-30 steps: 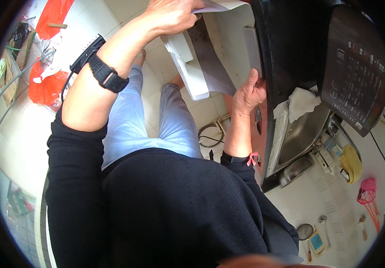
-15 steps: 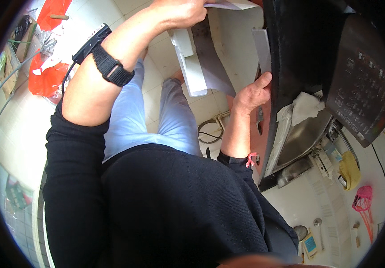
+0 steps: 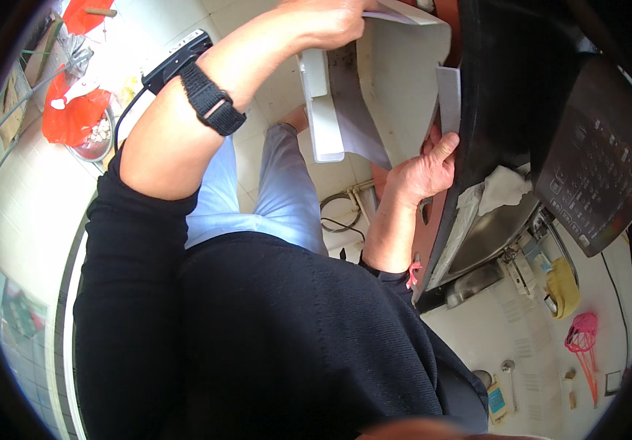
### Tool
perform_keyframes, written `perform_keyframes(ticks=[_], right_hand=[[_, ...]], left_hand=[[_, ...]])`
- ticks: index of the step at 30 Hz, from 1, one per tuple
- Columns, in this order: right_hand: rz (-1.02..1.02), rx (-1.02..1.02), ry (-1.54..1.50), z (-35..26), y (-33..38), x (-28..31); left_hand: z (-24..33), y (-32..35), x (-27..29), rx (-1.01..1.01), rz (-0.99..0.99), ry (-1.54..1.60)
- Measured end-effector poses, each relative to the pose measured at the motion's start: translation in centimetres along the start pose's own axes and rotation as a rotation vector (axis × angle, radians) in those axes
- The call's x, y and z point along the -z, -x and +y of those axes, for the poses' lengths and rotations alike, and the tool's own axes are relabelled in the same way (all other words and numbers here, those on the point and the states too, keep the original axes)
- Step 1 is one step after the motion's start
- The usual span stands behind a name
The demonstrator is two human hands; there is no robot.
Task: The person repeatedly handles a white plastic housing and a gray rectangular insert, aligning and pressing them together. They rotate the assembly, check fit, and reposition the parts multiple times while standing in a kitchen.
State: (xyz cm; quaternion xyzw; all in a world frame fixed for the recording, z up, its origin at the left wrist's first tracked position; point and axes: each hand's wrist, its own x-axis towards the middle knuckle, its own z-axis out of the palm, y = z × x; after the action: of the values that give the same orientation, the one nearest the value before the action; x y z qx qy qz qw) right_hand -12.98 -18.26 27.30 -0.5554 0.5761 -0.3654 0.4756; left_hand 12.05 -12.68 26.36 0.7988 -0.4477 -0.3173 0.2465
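Observation:
A white drawer-like box [image 3: 402, 77] with a grey inner face stands out from the reddish cabinet, under the edge of the black countertop [image 3: 503, 81]. My left hand [image 3: 330, 23] is closed on its far rim, at the top of the view; its fingertips are partly out of sight. A thick white panel [image 3: 325, 128] forms the side of the box toward my legs. My right hand [image 3: 426, 172] grips its near end beside the countertop, thumb up and fingers curled behind the edge. A narrow pale strip [image 3: 448, 97] rises just beyond that thumb.
A metal sink [image 3: 488, 238] with a crumpled white cloth [image 3: 504, 189] lies to the right, next to a dark control panel [image 3: 591, 158]. A yellow cloth [image 3: 563, 286] and a pink net [image 3: 581, 334] are farther right. Red plastic bags [image 3: 74, 110] and a bowl sit at left.
The whole view has shifted slightly, so the box and countertop appear farther right. My left hand has moved a little right along with the box's rim; my right hand keeps its grip.

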Motion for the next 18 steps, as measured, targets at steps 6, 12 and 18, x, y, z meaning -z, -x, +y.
perform_keyframes(ticks=[6, 12, 18], right_hand=[[0.02, 0.02, 0.092, 0.2, -0.1, 0.0], [0.152, 0.134, 0.172, 1.4, -0.4, -1.1], [0.151, 0.137, 0.206, 2.3, -1.0, -0.1]], left_hand=[[-0.9, 0.3, -1.2, -0.034, 0.049, 0.034], [-2.8, 1.1, -3.9, -0.073, 0.096, 0.156], [-3.3, 0.9, -5.0, -0.074, 0.09, 0.218]])
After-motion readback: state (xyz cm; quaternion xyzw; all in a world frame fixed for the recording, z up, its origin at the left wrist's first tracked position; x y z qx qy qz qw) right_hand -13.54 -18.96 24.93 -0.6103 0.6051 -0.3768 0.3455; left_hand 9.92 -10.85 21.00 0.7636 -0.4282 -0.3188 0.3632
